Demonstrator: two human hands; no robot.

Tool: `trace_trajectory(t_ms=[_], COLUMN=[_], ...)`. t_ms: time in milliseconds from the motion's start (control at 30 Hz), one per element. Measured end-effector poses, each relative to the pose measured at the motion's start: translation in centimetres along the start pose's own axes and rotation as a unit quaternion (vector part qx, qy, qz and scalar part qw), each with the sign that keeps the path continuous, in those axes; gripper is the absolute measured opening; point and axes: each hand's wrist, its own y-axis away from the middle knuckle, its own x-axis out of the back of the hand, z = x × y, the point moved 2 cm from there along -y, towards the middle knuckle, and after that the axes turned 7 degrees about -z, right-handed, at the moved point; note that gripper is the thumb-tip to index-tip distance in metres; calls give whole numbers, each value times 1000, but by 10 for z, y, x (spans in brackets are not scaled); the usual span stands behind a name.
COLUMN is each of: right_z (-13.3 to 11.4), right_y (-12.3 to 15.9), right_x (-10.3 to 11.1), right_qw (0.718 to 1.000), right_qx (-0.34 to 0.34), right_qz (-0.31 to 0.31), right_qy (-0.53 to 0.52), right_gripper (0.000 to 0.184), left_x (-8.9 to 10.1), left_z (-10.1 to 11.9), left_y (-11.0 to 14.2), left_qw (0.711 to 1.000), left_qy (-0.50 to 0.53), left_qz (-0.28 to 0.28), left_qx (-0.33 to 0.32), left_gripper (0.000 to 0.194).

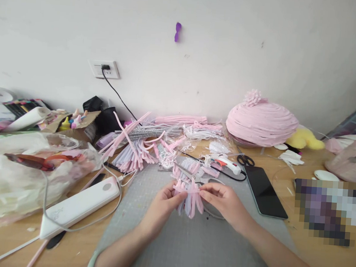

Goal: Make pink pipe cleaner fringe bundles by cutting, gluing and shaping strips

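Observation:
Between my two hands is a small bundle of looped pink and pale lavender pipe cleaners, held just above the grey cutting mat. My left hand pinches its left side, thumb across the front. The fingertips of my right hand are closed on its right edge. Right behind the bundle lie scissors with grey handles, partly hidden by it. A white and orange glue gun rests farther back, to the right.
A loose pile of pipe cleaners lies behind the mat. At right are a dark-screened tablet, black-handled scissors and a large pink fuzzy dome. A white power bank with cable and a plastic bag fill the left.

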Motion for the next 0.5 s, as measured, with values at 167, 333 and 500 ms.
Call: trace_trajectory(t_ms=[167, 333, 500], right_z=[2, 6, 9], right_y=[-1, 1, 2], right_x=[-3, -6, -8], right_qw=[1000, 999, 998], right_qx=[-6, -24, -6], right_qz=[-10, -34, -61], right_qy=[4, -13, -35], right_gripper=[20, 20, 20], left_x=[-4, -5, -5], left_z=[2, 4, 3], left_y=[2, 3, 3], left_qw=[1000, 999, 998], left_qy=[-17, -34, -55], left_qz=[9, 11, 4], left_qx=[-4, -13, -19], left_gripper=[34, 32, 32])
